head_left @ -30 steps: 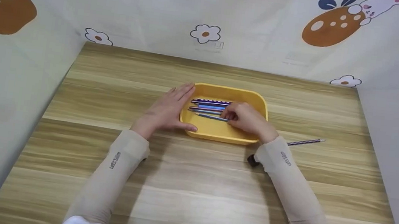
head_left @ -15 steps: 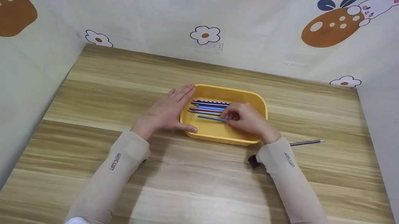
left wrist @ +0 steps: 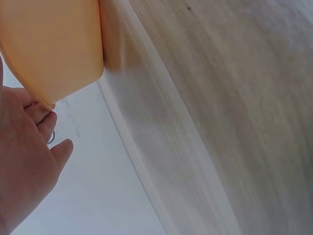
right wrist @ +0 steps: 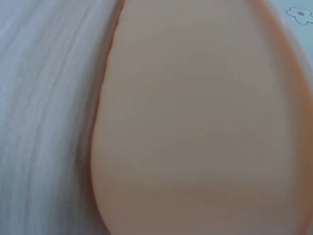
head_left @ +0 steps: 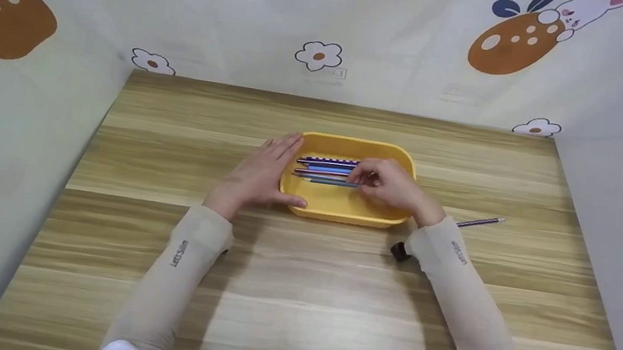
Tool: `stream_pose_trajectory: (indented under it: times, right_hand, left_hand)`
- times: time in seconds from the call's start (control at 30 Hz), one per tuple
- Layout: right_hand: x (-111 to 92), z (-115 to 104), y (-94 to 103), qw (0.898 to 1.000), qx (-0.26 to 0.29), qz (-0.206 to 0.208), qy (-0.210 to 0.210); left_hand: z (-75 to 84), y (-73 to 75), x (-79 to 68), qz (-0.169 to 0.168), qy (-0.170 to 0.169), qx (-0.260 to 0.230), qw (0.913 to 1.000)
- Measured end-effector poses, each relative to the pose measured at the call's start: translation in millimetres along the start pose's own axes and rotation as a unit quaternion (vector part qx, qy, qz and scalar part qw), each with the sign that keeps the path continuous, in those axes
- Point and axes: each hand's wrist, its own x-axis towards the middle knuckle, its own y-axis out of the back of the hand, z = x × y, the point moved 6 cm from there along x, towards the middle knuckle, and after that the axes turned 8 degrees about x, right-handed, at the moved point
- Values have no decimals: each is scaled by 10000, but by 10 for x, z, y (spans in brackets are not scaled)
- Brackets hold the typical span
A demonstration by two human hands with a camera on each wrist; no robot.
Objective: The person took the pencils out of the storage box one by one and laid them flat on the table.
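Observation:
A yellow plastic box (head_left: 342, 217) stands on the wooden table. Inside it, several pencils (head_left: 324, 172) lie side by side, mostly blue and purple. My left hand (head_left: 256, 177) rests against the box's left end, fingers straight along the far corner and thumb over the rim near the front. In the left wrist view, its fingertips touch the rim. My right hand (head_left: 390, 183) reaches into the box. Its curled thumb and fingers pinch the right end of a light blue pencil (head_left: 329, 182) nearest the front. The fingers cover the pencils' right ends.
Another pencil (head_left: 481, 222), dark with a pale tip, lies on the table right of the box, partly behind my right sleeve (head_left: 461, 288). Patterned cloth walls (head_left: 398, 49) enclose the table at the back and sides. The box's outer wall (right wrist: 195, 112) fills the right wrist view.
The light blue pencil has shifted slightly toward the back, closer to the other pencils. My right hand and forearm have moved a little to the right; my left hand stays put.

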Motion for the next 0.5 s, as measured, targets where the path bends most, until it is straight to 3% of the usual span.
stream_pose_trajectory:
  times: [0.2, 0.5]
  right_hand:
    - [-46, -91, 55, 9990, 191, 123, 377]
    - [-141, -198, 139, 9984, 365, 139, 404]
  left_hand:
    - [-2, -4, 3, 34, -39, -13, 10000]
    - [7, 1, 2, 16, -30, -10, 10000]
